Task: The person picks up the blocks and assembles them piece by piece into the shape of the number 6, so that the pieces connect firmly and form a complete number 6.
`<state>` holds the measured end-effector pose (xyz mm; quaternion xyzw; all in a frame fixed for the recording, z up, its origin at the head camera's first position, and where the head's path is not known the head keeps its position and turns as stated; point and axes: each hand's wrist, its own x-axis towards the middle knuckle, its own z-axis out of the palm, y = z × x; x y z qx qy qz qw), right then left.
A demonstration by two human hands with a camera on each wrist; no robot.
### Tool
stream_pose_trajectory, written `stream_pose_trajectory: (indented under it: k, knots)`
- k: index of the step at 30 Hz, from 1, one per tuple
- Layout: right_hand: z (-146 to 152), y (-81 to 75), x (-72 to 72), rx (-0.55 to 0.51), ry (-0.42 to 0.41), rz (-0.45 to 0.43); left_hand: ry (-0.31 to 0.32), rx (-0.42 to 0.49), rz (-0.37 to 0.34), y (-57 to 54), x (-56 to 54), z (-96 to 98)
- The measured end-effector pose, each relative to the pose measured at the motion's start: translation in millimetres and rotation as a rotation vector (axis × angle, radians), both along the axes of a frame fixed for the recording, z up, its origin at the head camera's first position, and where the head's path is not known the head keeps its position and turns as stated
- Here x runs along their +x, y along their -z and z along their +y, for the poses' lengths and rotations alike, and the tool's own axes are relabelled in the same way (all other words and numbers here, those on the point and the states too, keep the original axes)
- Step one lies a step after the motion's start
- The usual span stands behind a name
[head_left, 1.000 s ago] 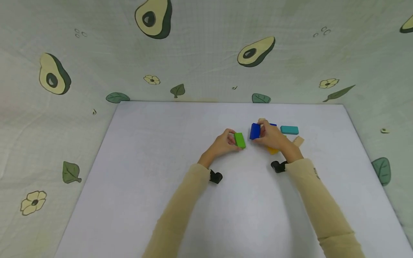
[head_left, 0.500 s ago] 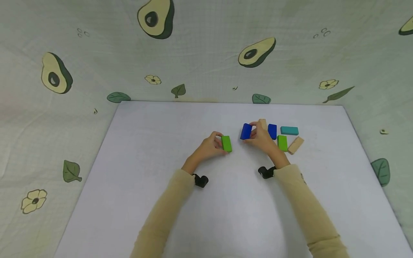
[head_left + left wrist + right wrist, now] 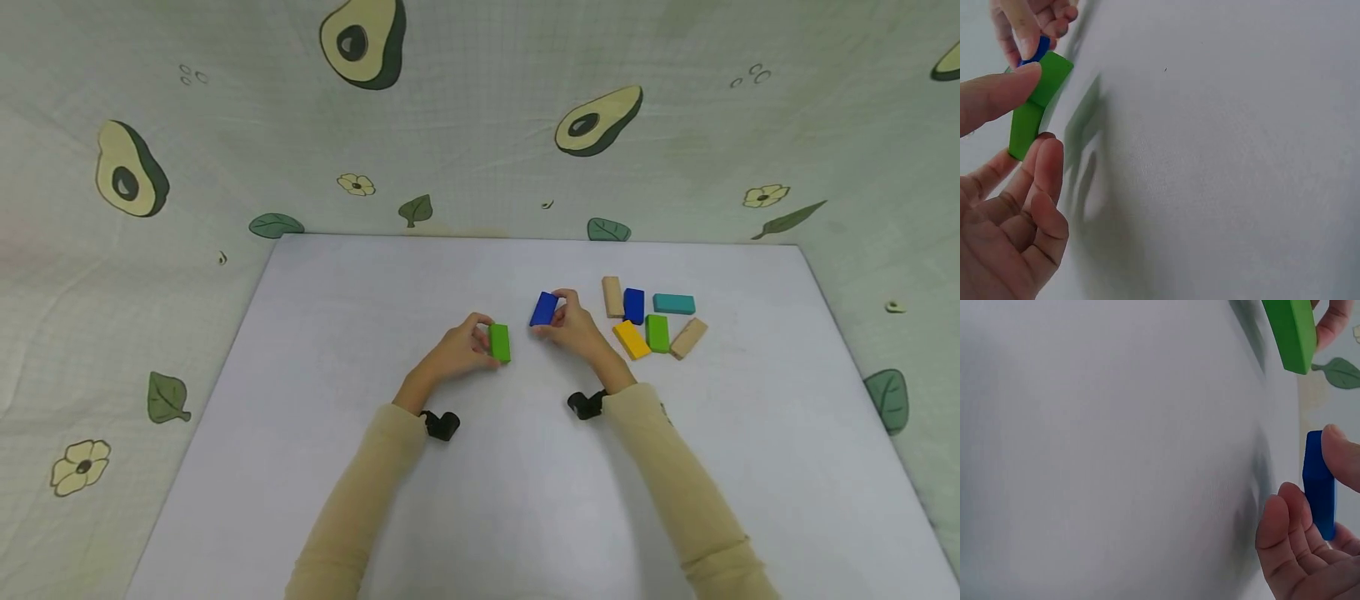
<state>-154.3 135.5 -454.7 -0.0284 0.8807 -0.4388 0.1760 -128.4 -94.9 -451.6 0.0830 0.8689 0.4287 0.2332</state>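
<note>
In the head view, we see the left hand (image 3: 459, 350) just below and left of the frame's centre, its thumb and fingers partly bent and pinching a green block (image 3: 499, 343) by its ends. The green block sits at the right side of that hand, facing the other one. Right of centre, the right hand (image 3: 576, 330) pinches a blue block (image 3: 544, 309) between thumb and fingers, at that hand's left side, so both held blocks lie between the hands, near each other but apart, the blue one slightly higher in the frame. In the left wrist view we find the green block at the upper left, the thumb across it and fingertips at its lower end; in the right wrist view the blue block is at the right edge. Farther out, right of the right hand, we see six more blocks: a pale wooden block (image 3: 612, 297), a second blue block (image 3: 633, 306) just beside it, a teal block (image 3: 673, 303) at the upper right of the group, and below these a yellow block (image 3: 632, 340), a second green block (image 3: 657, 333) and a slanted wooden block (image 3: 688, 338). All six lie on the white table (image 3: 510, 508), beyond which hangs avocado-printed cloth (image 3: 480, 100) along the top.
</note>
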Motion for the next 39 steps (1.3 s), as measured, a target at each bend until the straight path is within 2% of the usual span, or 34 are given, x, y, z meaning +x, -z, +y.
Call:
stream_pose_trajectory:
  k: [6, 17, 25, 33, 39]
  knots:
    - [-14, 6.7, -2.4, 0.011, -0.022, 0.014, 0.009, -0.026, -0.012, -6.1, 2.6, -5.9]
    - [-40, 10.5, -7.7, 0.036, 0.026, 0.015, -0.005, -0.067, -0.027, -6.4, 3.0, -13.6]
    - [-51, 8.6, -10.8, 0.028, 0.027, -0.013, -0.048, -0.063, -0.036, -1.9, 2.9, -17.1]
    - [-56, 1.8, -11.9, 0.065, 0.047, -0.053, -0.079, -0.076, -0.028, 0.4, 3.6, -16.8]
    - [-56, 0.9, -16.6, 0.093, -0.010, -0.084, -0.113, -0.121, 0.013, 0.8, 4.2, -16.6]
